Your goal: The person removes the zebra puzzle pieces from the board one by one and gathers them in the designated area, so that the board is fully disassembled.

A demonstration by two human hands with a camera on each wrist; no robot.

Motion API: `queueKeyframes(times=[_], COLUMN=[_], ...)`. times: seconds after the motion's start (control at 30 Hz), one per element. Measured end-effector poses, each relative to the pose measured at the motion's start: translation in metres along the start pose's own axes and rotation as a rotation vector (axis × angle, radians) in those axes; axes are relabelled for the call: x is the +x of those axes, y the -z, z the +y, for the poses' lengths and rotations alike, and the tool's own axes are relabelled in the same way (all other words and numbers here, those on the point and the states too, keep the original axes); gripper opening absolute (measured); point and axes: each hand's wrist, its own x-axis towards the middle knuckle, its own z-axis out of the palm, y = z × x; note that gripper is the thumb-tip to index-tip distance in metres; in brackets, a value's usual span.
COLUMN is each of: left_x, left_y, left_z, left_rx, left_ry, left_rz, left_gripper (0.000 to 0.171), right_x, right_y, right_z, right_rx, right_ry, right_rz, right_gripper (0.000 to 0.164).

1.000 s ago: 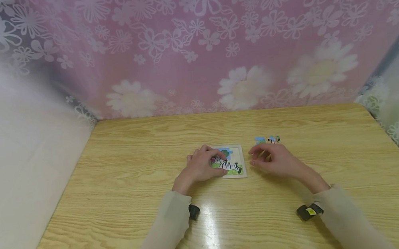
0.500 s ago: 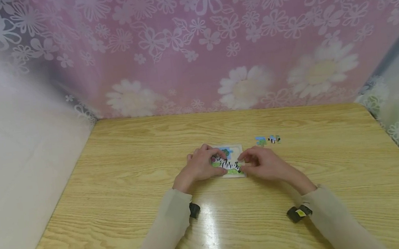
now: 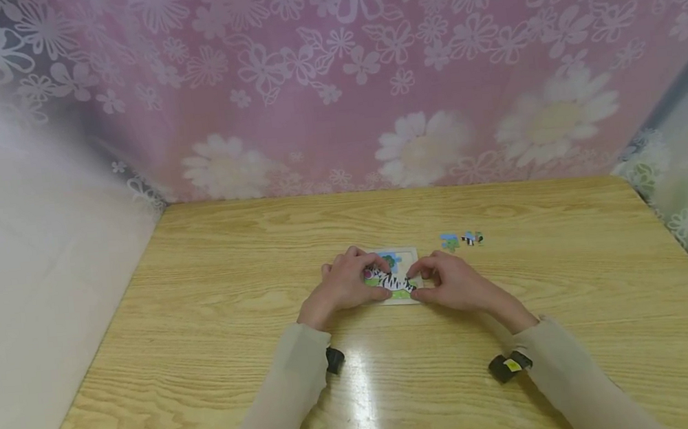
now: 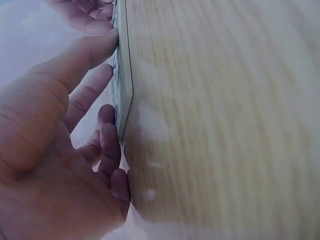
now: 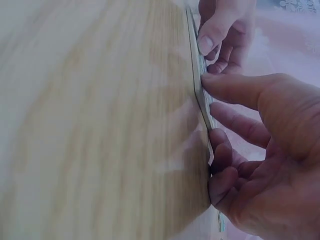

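Left hand [image 3: 344, 285] and right hand [image 3: 455, 284], half-curled, grip the zebra puzzle [image 3: 396, 283] between them.

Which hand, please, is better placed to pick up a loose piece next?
Probably the right hand: it is nearer the loose pieces, while the left hand holds the puzzle from the left.

On the table [image 3: 214, 289], the puzzle board [image 3: 414, 256] lies between left hand [image 3: 344, 282] and right hand [image 3: 453, 283]; loose pieces [image 3: 449, 240] lie right, beyond the right hand.
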Motion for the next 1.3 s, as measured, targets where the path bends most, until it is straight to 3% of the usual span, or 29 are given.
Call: queueKeyframes(times=[0.47, 0.73, 0.97, 1.3], left_x=[0.001, 0.001, 0.001, 0.001], left_y=[0.002, 0.002, 0.001, 0.001], left_z=[0.002, 0.007, 0.010, 0.010], left_rx=[0.008, 0.015, 0.016, 0.029], left_ry=[0.006, 0.050, 0.072, 0.075], left_rz=[-0.002, 0.003, 0.007, 0.012], left_gripper=[0.034, 0.034, 0.032, 0.032], right_x=[0.007, 0.007, 0.005, 0.001], right_y=[-0.004, -0.003, -0.003, -0.004], right_z=[-0.002, -0.004, -0.004, 0.001], right_rx=[0.047, 0.066, 0.096, 0.242], right_ry=[-0.080, -0.103, -0.094, -0.038], right_rz=[-0.016, -0.028, -0.018, -0.005], right_gripper=[0.028, 0.027, 0.027, 0.020])
